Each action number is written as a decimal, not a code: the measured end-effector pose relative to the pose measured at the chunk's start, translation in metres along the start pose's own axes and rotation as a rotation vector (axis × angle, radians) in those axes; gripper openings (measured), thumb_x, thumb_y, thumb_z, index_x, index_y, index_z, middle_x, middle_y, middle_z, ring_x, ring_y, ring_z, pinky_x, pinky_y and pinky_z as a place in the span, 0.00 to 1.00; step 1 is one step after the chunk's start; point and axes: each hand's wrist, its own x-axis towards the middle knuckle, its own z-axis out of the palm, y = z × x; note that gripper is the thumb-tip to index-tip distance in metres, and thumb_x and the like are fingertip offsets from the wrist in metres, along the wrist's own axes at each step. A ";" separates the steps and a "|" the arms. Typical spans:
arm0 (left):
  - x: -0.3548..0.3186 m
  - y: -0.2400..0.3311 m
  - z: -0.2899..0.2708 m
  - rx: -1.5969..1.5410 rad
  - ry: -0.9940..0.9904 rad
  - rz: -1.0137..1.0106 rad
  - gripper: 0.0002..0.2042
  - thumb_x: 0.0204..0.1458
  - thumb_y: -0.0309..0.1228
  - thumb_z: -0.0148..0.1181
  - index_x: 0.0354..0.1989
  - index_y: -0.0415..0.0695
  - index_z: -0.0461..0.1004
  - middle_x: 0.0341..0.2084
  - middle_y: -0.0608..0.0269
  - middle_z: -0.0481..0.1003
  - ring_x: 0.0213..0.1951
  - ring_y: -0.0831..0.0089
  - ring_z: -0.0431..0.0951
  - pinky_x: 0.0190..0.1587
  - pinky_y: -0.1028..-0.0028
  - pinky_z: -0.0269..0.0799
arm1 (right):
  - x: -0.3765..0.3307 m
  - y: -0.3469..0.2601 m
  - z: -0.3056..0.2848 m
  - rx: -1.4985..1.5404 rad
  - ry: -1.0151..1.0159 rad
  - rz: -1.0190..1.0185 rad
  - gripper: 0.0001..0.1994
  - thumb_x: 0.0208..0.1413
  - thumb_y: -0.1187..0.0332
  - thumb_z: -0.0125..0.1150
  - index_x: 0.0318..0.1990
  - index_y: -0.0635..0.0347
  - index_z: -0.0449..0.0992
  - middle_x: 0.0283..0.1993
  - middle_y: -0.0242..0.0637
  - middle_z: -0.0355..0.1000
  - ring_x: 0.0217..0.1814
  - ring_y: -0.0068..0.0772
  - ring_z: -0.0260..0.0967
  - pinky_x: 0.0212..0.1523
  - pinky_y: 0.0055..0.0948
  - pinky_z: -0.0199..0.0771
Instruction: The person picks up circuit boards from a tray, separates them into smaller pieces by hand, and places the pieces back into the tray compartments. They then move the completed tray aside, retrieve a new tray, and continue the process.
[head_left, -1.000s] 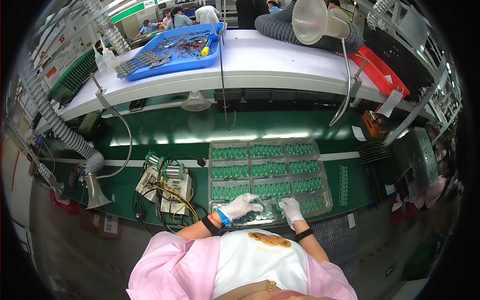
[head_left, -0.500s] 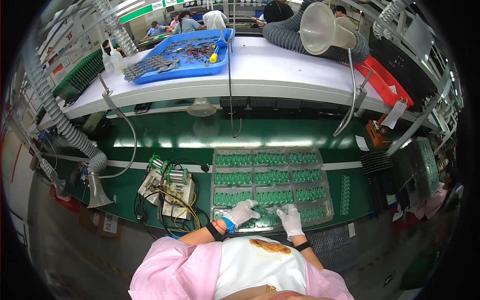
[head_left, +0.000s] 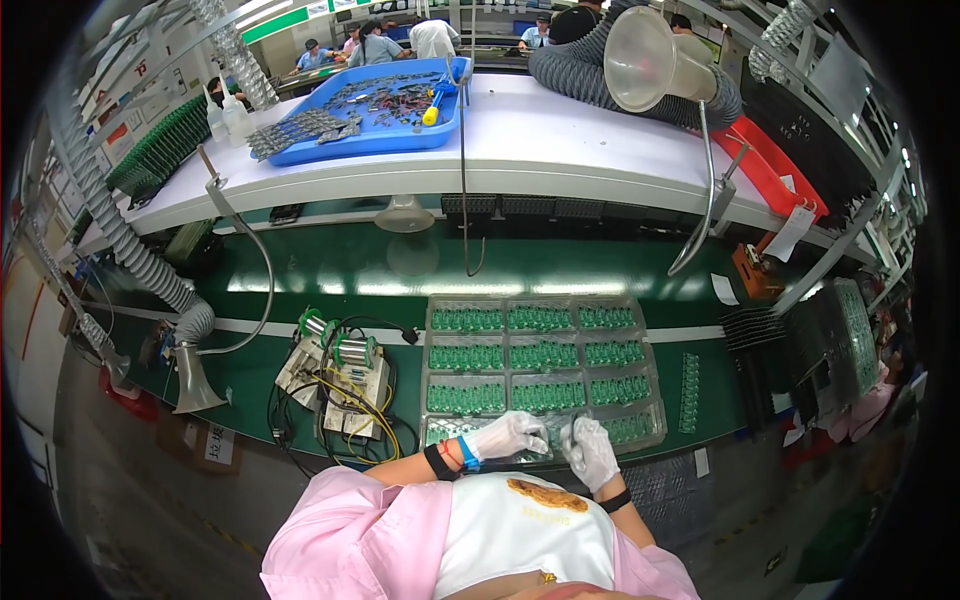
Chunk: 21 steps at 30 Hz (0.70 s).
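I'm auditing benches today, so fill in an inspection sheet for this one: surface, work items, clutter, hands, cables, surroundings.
Surface: green bench top, with a white shelf beyond and above it.
Work items: clear compartmented tray holding rows of small green parts; a green strip lies apart, right of it.
Clutter: pale boxes and wire spools left of the tray; on the shelf, a blue tray of loose pieces.
Hands: left hand and right hand, both gloved, at the tray's near row; grip unclear.
Cables: black and yellow cables, tangled around the boxes.
Surroundings: ribbed hoses on both sides; people beyond the shelf.
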 end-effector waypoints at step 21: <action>0.002 0.006 -0.004 -0.077 0.306 -0.347 0.23 0.43 0.30 0.62 0.51 0.45 0.67 0.40 0.47 0.74 0.42 0.58 0.77 0.42 0.63 0.72 | 0.018 -0.006 0.017 -0.111 0.213 0.102 0.17 0.45 0.65 0.66 0.41 0.63 0.73 0.30 0.44 0.73 0.33 0.49 0.70 0.35 0.38 0.71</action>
